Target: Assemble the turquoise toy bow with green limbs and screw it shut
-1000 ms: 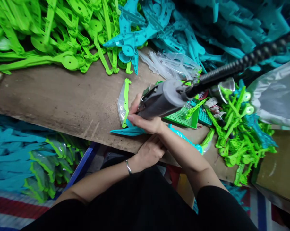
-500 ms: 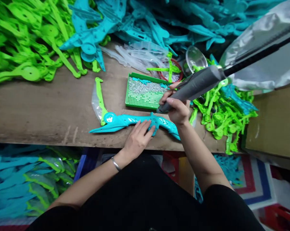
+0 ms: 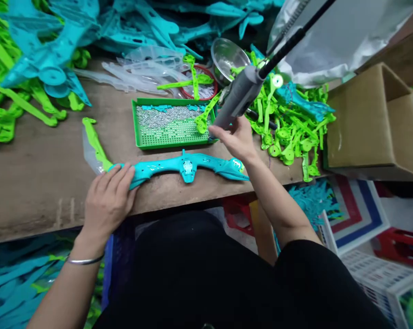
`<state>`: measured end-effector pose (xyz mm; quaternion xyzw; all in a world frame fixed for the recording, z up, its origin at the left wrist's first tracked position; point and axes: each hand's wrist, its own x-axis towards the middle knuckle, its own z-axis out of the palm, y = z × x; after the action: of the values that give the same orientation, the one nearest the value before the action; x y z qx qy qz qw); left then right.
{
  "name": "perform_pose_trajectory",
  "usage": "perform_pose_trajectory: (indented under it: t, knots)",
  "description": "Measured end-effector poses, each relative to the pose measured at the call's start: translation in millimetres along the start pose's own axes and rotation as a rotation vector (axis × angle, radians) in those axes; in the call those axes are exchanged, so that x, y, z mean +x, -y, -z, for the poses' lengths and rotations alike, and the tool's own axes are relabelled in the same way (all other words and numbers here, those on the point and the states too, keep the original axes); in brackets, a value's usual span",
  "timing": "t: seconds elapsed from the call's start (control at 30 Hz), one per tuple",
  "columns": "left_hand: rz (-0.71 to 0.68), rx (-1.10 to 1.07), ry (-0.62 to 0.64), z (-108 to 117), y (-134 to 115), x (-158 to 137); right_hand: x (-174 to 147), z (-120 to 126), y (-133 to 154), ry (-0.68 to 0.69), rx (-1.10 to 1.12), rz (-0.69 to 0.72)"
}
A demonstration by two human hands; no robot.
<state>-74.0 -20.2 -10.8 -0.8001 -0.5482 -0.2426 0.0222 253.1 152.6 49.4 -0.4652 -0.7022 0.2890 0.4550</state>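
A long turquoise bow-shaped plastic part (image 3: 161,167) lies across the table in front of me, its raised middle piece facing up. My left hand (image 3: 108,194) grips its left end, fingers over the top and thumb at the near edge. A lime-green arm (image 3: 97,144) with a clear plastic strip extends from that end. Above the bow part's right half, my right hand (image 3: 239,139) holds a grey power screwdriver (image 3: 239,96) hanging from a black cord; its tip is hidden. A lime-green arm piece (image 3: 202,122) is beside the screwdriver, over the tray; whether my fingers touch it is unclear.
A green tray (image 3: 172,145) of small metal screws sits behind the bow part. Beyond are clear plastic strips (image 3: 141,73), a red-rimmed dish (image 3: 211,75) and a metal bowl (image 3: 227,57). Lime-green parts (image 3: 288,146) pile at right beside a cardboard box (image 3: 357,132).
My left hand has moved from the bow part's middle to its left end. The screwdriver has swung more upright and back in my right hand, away from the middle piece. The view has shifted right.
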Motion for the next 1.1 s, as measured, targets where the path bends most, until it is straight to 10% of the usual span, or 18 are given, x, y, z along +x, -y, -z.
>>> perform_pose_trajectory:
  t: [0.33,0.83,1.1]
  knots:
    - [-0.201,0.117,-0.166,45,18,30,-114,77,16,0.035,-0.796,0.503]
    - [-0.408,0.231,-0.315,86,27,79,-67,90,28,-0.023,-0.707,0.722]
    - [-0.107,0.062,-0.258,74,-7,45,-107,63,37,0.067,-0.619,0.655]
